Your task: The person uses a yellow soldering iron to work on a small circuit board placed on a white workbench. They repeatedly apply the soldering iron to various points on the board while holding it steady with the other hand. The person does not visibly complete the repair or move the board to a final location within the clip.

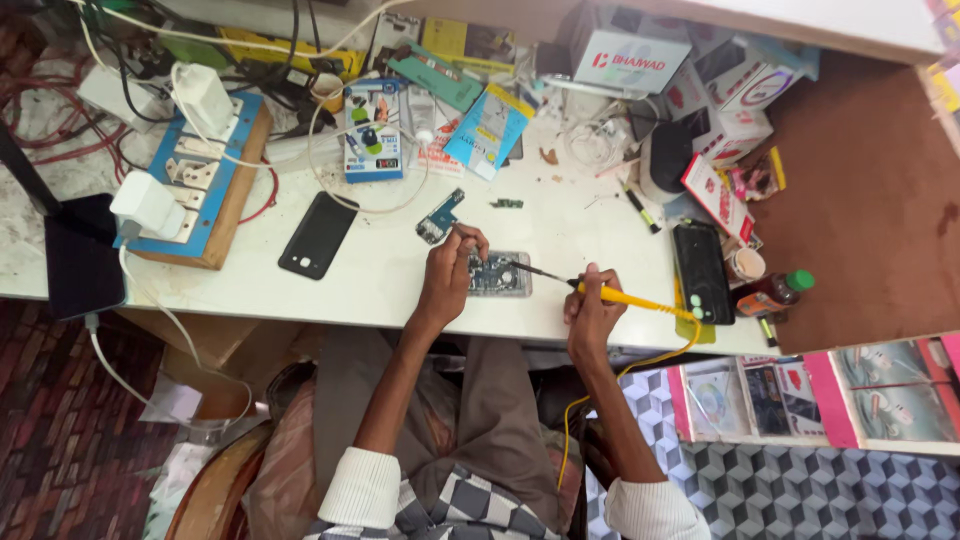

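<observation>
1. The opened phone lies near the front edge of the white counter, its inner board facing up, between the person's two hands.
2. The left hand rests on the phone's left end; its fingers are curled and pressed down on it, though whether they pinch anything small cannot be made out.
3. The right hand has its fingers clenched round the yellow soldering iron, whose dark tip reaches left onto the phone's right part. The iron's yellow cord drops over the counter edge.
4. Just beyond the left hand lies a small blue circuit board, and a tiny green board piece sits farther back, apart from it.
5. To the left, a black phone lies flat, well apart from the work; farther left is a blue socket board with white chargers plugged in.
6. To the right, a second black phone lies just beside the iron's handle, with a green-capped bottle next to it.
7. The back of the counter is crowded with packets, boxes and tangled cables; nothing lies between the hands and the opened phone.
8. The phone's left end is hidden under the left hand, and the board's parts are too small to tell apart.
</observation>
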